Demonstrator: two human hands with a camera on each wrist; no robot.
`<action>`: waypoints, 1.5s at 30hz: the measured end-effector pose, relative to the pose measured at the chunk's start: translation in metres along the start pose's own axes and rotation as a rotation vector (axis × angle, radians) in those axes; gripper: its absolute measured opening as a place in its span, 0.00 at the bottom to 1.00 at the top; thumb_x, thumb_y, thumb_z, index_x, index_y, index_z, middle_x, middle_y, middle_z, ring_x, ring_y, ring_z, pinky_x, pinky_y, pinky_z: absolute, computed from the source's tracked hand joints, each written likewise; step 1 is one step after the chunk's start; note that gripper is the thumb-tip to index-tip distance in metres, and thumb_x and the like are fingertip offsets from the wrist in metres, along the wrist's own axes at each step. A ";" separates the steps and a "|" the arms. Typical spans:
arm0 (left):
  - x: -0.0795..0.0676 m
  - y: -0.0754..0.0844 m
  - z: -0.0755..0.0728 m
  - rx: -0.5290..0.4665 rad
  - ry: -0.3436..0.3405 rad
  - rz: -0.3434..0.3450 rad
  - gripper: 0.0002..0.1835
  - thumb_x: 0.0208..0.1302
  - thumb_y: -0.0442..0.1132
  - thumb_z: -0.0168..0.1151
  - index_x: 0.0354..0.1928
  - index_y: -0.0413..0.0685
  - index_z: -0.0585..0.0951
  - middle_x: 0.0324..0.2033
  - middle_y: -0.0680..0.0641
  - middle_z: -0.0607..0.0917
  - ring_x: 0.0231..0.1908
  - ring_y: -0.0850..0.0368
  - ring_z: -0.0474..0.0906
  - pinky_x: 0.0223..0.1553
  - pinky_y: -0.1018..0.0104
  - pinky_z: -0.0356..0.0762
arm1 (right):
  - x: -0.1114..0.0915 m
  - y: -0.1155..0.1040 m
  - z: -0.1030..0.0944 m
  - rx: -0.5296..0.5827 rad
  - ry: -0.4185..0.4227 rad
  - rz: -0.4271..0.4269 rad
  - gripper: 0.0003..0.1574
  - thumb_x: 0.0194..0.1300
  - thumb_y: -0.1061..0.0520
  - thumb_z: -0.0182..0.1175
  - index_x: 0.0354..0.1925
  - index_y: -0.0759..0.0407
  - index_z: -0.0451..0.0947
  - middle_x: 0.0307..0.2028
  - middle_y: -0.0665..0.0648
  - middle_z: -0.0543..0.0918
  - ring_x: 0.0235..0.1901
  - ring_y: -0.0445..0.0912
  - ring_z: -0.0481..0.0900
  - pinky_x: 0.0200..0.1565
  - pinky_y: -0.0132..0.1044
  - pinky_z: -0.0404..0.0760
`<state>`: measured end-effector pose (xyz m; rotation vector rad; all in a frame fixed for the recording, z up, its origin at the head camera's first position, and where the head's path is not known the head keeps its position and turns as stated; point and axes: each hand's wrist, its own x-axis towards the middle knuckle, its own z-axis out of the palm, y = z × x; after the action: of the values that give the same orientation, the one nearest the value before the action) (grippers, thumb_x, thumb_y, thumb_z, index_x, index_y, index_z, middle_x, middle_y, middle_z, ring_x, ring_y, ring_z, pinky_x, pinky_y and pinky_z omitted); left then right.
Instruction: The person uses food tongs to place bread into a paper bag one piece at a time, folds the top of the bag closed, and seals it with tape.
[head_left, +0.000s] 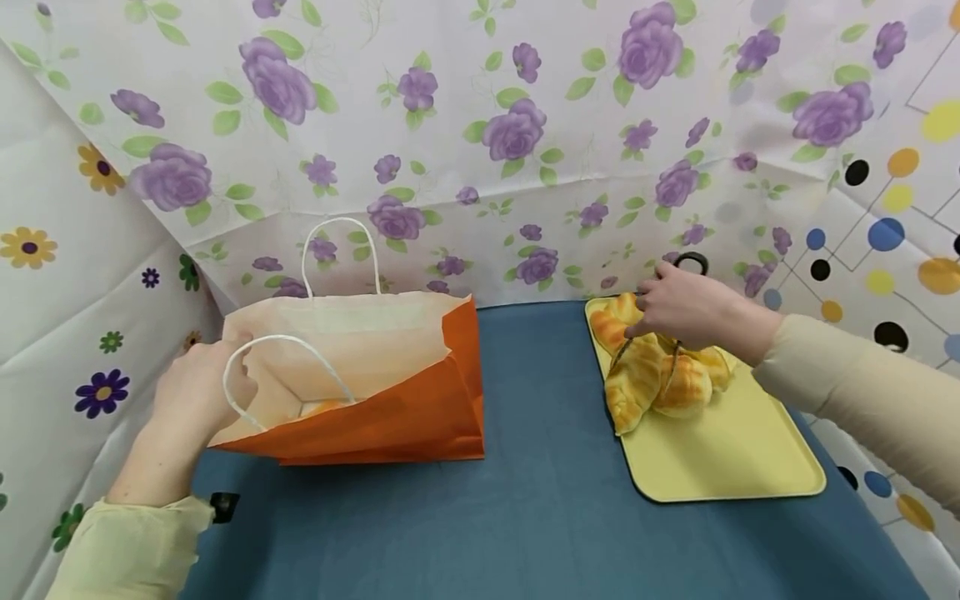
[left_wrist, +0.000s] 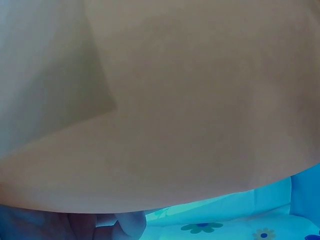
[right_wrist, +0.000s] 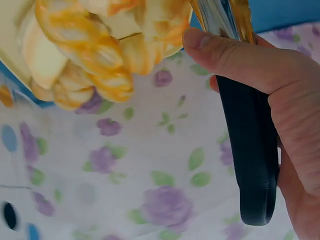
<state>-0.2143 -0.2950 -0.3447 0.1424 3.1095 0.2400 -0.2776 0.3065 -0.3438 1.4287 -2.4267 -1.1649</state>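
With left hand (head_left: 197,385), fingers curled, grips paper bag (head_left: 390,429) by edge. With right hand (head_left: 684,308), fingers closed, holds tongs (right_wrist: 250,145) over bread (head_left: 636,385) on tray (head_left: 727,467).

Draped booth (head_left: 56,317) w/ floral bkdrop (head_left: 465,150)

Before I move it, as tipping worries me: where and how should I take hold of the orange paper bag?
Probably by both white handles together, from above: one loop rises from each long side of the orange paper bag, and its mouth opens upward, so lifting both should keep it level.
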 end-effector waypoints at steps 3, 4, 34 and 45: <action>0.000 0.000 -0.001 0.001 0.010 0.000 0.25 0.64 0.28 0.61 0.63 0.28 0.74 0.34 0.30 0.84 0.30 0.34 0.79 0.31 0.38 0.81 | 0.018 0.002 -0.013 -0.081 -0.015 -0.056 0.31 0.59 0.53 0.81 0.56 0.25 0.86 0.36 0.51 0.85 0.41 0.52 0.77 0.43 0.51 0.71; 0.000 0.001 -0.001 0.002 0.014 0.002 0.24 0.63 0.28 0.61 0.62 0.28 0.74 0.33 0.31 0.84 0.29 0.35 0.79 0.30 0.39 0.81 | 0.023 0.002 -0.016 -0.105 -0.013 -0.071 0.29 0.60 0.53 0.80 0.55 0.25 0.86 0.36 0.51 0.85 0.41 0.52 0.77 0.44 0.51 0.72; -0.001 0.003 0.001 -0.014 0.010 -0.018 0.30 0.62 0.28 0.61 0.67 0.28 0.72 0.36 0.29 0.84 0.29 0.35 0.79 0.26 0.41 0.80 | 0.066 -0.013 -0.001 -0.225 -0.169 -0.026 0.14 0.65 0.57 0.77 0.37 0.32 0.89 0.39 0.49 0.87 0.53 0.52 0.78 0.71 0.66 0.63; -0.002 0.002 0.003 -0.025 0.022 -0.020 0.31 0.63 0.28 0.60 0.69 0.27 0.71 0.39 0.26 0.84 0.28 0.35 0.79 0.26 0.41 0.81 | 0.070 -0.013 -0.004 -0.182 -0.195 -0.025 0.10 0.64 0.53 0.78 0.37 0.34 0.90 0.40 0.47 0.88 0.51 0.52 0.77 0.69 0.65 0.65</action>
<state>-0.2116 -0.2932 -0.3478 0.1082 3.1265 0.2824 -0.3062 0.2460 -0.3690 1.3533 -2.3529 -1.5538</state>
